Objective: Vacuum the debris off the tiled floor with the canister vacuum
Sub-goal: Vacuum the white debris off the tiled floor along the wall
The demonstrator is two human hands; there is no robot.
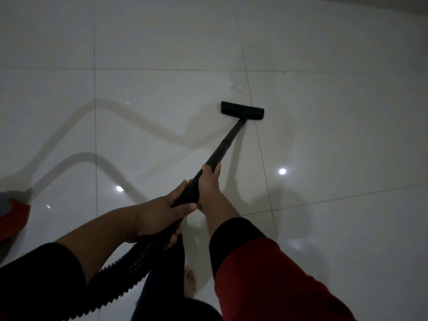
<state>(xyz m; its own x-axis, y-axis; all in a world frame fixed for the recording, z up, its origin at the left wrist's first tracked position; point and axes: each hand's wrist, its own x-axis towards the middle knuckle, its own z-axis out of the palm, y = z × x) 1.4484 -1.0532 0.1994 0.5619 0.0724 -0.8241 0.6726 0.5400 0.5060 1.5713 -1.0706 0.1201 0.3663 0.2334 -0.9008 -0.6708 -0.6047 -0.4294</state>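
A black vacuum wand (225, 144) slants from my hands down to a flat black floor nozzle (242, 110) resting on the glossy white tiled floor (324, 135). My right hand (209, 185) grips the wand higher up the tube. My left hand (159, 214) is closed around the handle end, where the ribbed black hose (125, 272) begins. Small white bits of debris (234, 86) lie on the tile just beyond the nozzle, a little to its left. A red and grey canister (12, 216) shows at the left edge.
My bare foot (190, 282) and dark trouser leg stand below the hands. Grey grout lines cross the floor. Ceiling lights reflect as bright spots (282, 171) on the tiles. A wall base (393, 8) runs along the top right.
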